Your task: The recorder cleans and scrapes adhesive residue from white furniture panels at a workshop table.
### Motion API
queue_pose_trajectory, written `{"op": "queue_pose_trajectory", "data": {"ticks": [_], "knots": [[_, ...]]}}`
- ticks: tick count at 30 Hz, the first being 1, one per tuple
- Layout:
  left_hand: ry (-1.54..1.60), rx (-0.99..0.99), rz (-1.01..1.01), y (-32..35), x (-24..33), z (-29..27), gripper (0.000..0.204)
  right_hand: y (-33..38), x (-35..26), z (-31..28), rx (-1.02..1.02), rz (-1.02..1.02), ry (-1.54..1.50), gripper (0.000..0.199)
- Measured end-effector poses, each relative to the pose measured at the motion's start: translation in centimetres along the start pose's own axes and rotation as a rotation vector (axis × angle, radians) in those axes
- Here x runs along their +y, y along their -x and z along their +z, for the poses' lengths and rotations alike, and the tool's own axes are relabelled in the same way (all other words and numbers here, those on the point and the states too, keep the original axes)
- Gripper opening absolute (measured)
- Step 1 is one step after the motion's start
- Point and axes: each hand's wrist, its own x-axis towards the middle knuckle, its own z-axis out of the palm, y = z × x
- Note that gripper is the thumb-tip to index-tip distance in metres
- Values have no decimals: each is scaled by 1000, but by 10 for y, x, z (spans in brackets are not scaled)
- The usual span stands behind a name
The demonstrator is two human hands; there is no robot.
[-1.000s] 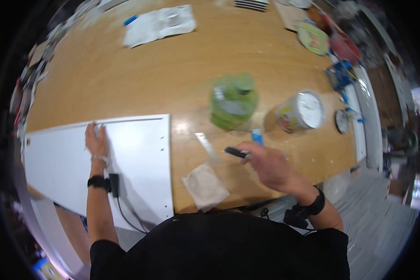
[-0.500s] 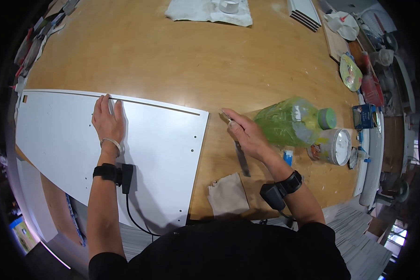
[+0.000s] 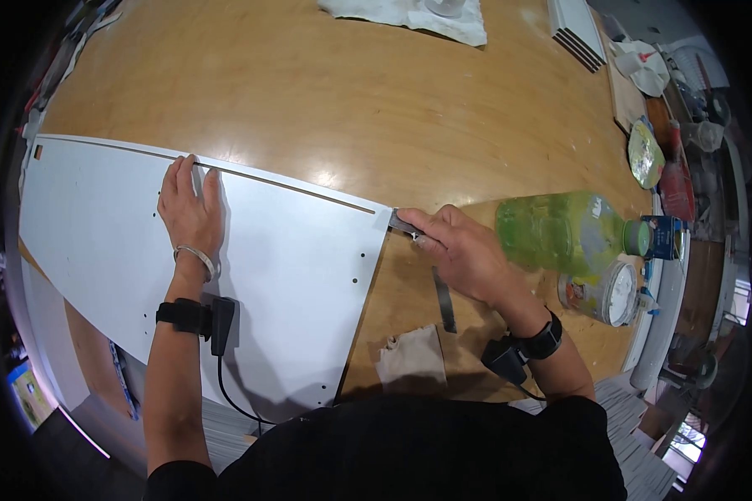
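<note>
Scraping along the corner of the white board (image 3: 226, 259): left hand (image 3: 190, 209) flat and open on its far edge, right hand (image 3: 464, 250) closed on a small metal blade (image 3: 403, 224) (tip touching the corner). Next likely calls for a steady, shallow pull.

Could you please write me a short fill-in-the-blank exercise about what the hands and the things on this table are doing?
1. The left hand lies flat on the white ____.
2. The right hand holds a small metal tool at the panel's ____ corner.
3. The green bottle lies on its ____ on the table.
4. A thin metal strip lies on the table just below the ____ hand.

Missing words: panel; far right; side; right
</note>
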Motion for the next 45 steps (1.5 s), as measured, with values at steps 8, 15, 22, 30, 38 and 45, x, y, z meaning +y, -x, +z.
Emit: {"op": "queue_pose_trajectory", "data": {"ticks": [8,15,22,30,38,45], "knots": [[7,44,7,1,-2,2,44,-6,-3,3,19,-16,181,32],[-4,42,-1,2,0,4,42,-12,-8,2,-1,-41,251,31],[-31,51,22,3,-3,4,42,-12,-12,-4,84,-67,385,30],[-29,68,36,1,-4,6,42,-17,-21,-7,69,-131,507,32],[-19,62,28,1,-1,4,41,-12,-28,-6,91,-90,419,32],[-17,68,34,2,-5,5,41,-18,-21,-10,74,-113,476,31]]}}
